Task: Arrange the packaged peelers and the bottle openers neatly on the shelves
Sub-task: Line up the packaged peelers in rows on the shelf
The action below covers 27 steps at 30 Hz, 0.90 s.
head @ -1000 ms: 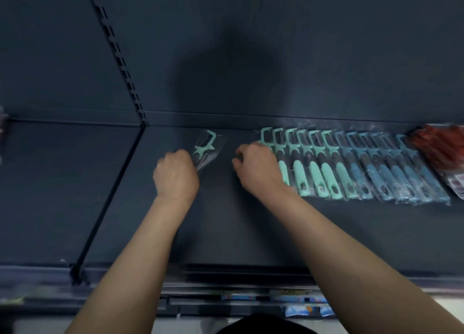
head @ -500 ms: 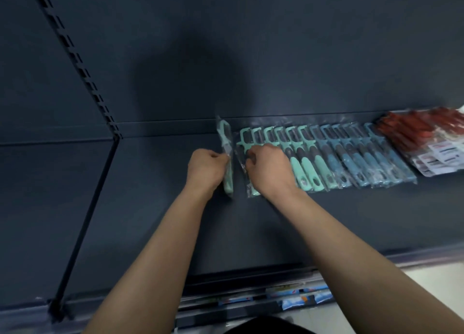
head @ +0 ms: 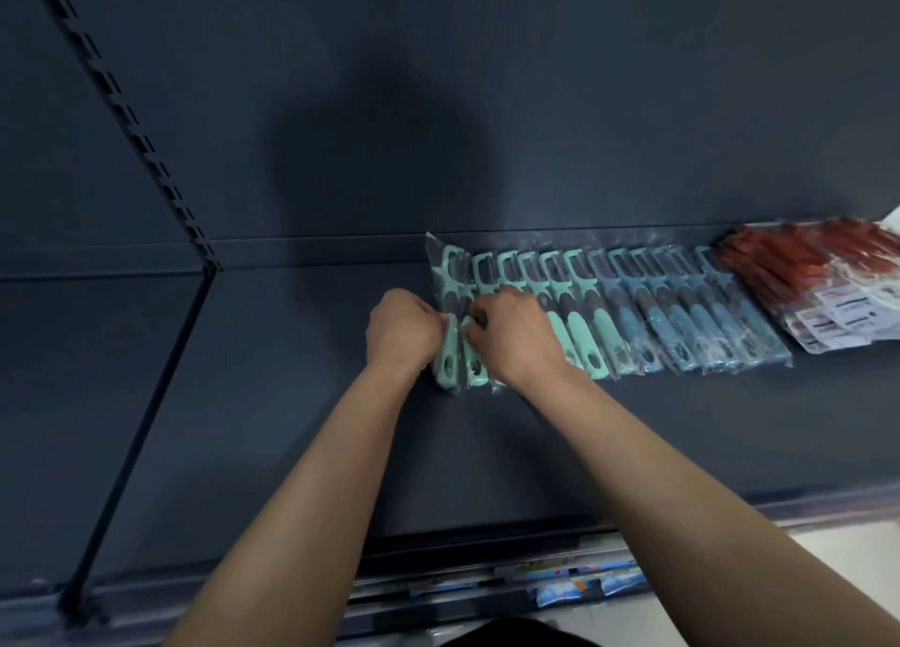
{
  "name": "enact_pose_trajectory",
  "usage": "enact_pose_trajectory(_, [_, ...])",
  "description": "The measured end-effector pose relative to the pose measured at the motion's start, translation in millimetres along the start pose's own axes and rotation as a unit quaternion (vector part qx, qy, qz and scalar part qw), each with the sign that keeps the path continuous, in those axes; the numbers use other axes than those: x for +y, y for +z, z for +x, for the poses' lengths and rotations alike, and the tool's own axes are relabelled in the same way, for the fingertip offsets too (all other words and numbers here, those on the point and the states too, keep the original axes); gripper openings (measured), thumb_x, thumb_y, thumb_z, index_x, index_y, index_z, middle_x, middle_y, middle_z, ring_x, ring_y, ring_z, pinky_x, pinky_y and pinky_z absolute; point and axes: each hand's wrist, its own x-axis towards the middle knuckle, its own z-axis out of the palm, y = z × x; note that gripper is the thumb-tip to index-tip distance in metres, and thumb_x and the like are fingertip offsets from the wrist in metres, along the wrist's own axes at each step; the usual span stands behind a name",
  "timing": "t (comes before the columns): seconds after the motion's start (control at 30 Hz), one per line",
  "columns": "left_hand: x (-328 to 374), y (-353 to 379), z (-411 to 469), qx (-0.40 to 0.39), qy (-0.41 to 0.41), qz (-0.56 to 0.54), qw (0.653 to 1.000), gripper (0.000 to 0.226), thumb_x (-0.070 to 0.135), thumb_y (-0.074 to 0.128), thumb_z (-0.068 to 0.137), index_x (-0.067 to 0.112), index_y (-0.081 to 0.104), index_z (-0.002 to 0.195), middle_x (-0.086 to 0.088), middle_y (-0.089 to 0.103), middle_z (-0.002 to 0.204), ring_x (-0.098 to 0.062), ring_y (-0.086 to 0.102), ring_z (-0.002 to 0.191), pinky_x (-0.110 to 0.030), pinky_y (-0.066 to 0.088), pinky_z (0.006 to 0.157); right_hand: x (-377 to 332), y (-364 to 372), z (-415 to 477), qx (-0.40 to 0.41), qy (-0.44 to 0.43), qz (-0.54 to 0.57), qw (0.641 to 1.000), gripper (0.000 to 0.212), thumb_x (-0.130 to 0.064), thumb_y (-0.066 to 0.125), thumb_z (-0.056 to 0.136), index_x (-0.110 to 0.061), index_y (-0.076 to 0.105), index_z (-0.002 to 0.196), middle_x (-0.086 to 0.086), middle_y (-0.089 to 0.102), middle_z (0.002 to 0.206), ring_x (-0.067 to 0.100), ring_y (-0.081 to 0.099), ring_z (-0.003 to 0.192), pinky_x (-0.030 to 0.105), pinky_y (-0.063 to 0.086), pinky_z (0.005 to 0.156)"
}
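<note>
Left fingers (head: 437, 326) curled round the handle of the end peeler (head: 450, 276), a mint tool in a clear sleeve, holding it closely against the left end of the peeler row (head: 633, 315). Right fingers (head: 479, 316) bent tight and pinching the second peeler (head: 475, 361) at mid-handle, just beside the left fingers. The left hand (head: 402, 327) sits just outside the row's left end. The right hand (head: 514, 337) lies over the row's first few packs and hides their middles.

The row lies flat on the dark shelf (head: 487, 451), the packs overlapping side by side, heads toward the back panel (head: 584, 111) and handles toward the shelf's front edge. The mint peelers (head: 591, 335) fill the row's left part, and the blue peelers (head: 691, 315) fill its right part. Past the row's right end, just beside the last blue pack, lie the red packaged items (head: 798, 266) (too blurred to tell which tool they hold). Well to the left of the row, a slotted upright (head: 121, 111) runs down the back panel. Below and in front of the row, under the shelf edge, blue-labelled packs (head: 560, 583) show on a lower level.
</note>
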Motion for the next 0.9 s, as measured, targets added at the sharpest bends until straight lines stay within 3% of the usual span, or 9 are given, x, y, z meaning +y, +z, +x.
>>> enact_pose_trajectory(0.1, [-0.5,-0.9,-4.5,0.036,0.033,0.060,0.997,0.005,0.014,0.059,0.081,0.011,0.061,0.084,-0.003,0.060,0.079,-0.018,0.054,0.068,-0.029,0.044,0.061,0.3,-0.9,0.5,-0.006,-0.003,-0.004,1.000,0.016,-0.015,0.049,0.090,-0.012,0.049,0.074,0.009,0.047,0.092,0.031,0.049,0.101,0.028,0.037,0.070])
enact_pose_trajectory(0.2, [-3.5,1.5,-6.0,0.057,0.061,0.071,0.994,0.016,0.022,0.052,0.091,0.009,0.058,0.097,-0.005,0.059,0.093,-0.020,0.052,0.080,-0.030,0.040,0.067,0.4,-1.0,0.6,-0.005,-0.004,-0.005,1.000,0.014,-0.015,0.049,0.090,-0.011,0.053,0.077,0.014,0.054,0.102,0.031,0.049,0.103,0.029,0.038,0.072])
enact_pose_trajectory(0.3, [-2.5,2.5,-8.1,0.042,0.073,0.096,0.992,0.028,0.036,0.062,0.085,0.010,0.056,0.094,-0.004,0.059,0.090,-0.022,0.054,0.082,-0.030,0.039,0.067,1.9,0.2,2.2,-0.004,-0.008,-0.001,1.000,0.017,-0.019,0.050,0.092,-0.009,0.064,0.095,0.014,0.055,0.107,0.032,0.049,0.107,0.029,0.039,0.075])
enact_pose_trajectory(0.37, [-2.1,2.8,-7.3,0.023,0.061,0.114,0.991,0.028,0.032,0.066,0.080,0.010,0.057,0.095,-0.006,0.061,0.096,-0.026,0.058,0.088,-0.030,0.042,0.067,2.7,0.5,3.2,-0.004,-0.013,0.005,1.000,0.022,-0.019,0.051,0.091,-0.015,0.066,0.107,0.012,0.055,0.108,0.031,0.049,0.108,0.027,0.038,0.076])
enact_pose_trajectory(0.53, [-4.1,2.4,-4.7,0.038,0.061,0.108,0.992,0.026,0.020,0.063,0.081,0.006,0.055,0.101,-0.011,0.061,0.104,-0.031,0.059,0.096,-0.030,0.043,0.068,1.8,0.3,2.8,-0.010,-0.009,0.008,1.000,0.025,-0.018,0.051,0.092,-0.017,0.067,0.110,0.012,0.054,0.110,0.030,0.048,0.111,0.027,0.040,0.078])
enact_pose_trajectory(0.6, [-3.0,2.2,-3.4,0.038,0.061,0.088,0.994,0.024,0.020,0.064,0.082,0.007,0.056,0.099,-0.009,0.060,0.100,-0.029,0.059,0.094,-0.029,0.041,0.067,0.9,-0.4,2.0,-0.011,-0.009,0.008,1.000,0.022,-0.018,0.052,0.092,-0.016,0.068,0.108,0.012,0.054,0.108,0.031,0.047,0.111,0.028,0.040,0.077])
enact_pose_trajectory(0.73, [-2.1,-0.9,-2.6,0.024,0.075,0.077,0.994,0.019,0.019,0.067,0.080,0.004,0.059,0.089,0.001,0.053,0.074,-0.026,0.060,0.083,-0.029,0.042,0.065,-1.3,-2.4,0.4,-0.013,-0.005,0.004,1.000,0.022,-0.017,0.052,0.092,-0.014,0.067,0.107,0.013,0.054,0.109,0.031,0.047,0.111,0.029,0.041,0.079])
enact_pose_trajectory(0.9, [-5.8,-6.7,-2.8,0.035,0.111,0.119,0.986,0.027,0.033,0.064,0.084,0.006,0.057,0.084,0.001,0.053,0.071,-0.021,0.052,0.076,-0.029,0.038,0.066,-7.1,-7.5,-3.6,0.025,0.009,-0.014,1.000,0.022,-0.020,0.051,0.091,-0.007,0.065,0.103,0.012,0.061,0.103,0.032,0.058,0.097,0.032,0.047,0.074])
